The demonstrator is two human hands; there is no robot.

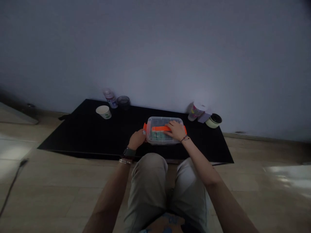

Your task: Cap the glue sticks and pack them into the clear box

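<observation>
A clear plastic storage box (pixel 155 141) with an orange carrying handle (pixel 159 128) and orange side latches sits near the front of the black table. Its lid is on, and something green shows through it. At the box's left end, the fingers of my left hand (pixel 137 139) are closed at the orange latch (pixel 145 126); their tips are partly hidden. My right hand (pixel 177 130) lies across the right part of the lid, fingers and thumb spread over the handle's end. Another orange latch (pixel 185 129) shows just beyond that hand.
On the left of the black table (pixel 97 139) stand a paper cup (pixel 104 112), a bottle (pixel 110 99) and a dark round bowl (pixel 123 102). At the right back are a patterned cup (pixel 195 111), a purplish box (pixel 204 116) and a pale round container (pixel 213 121). A wall rises behind.
</observation>
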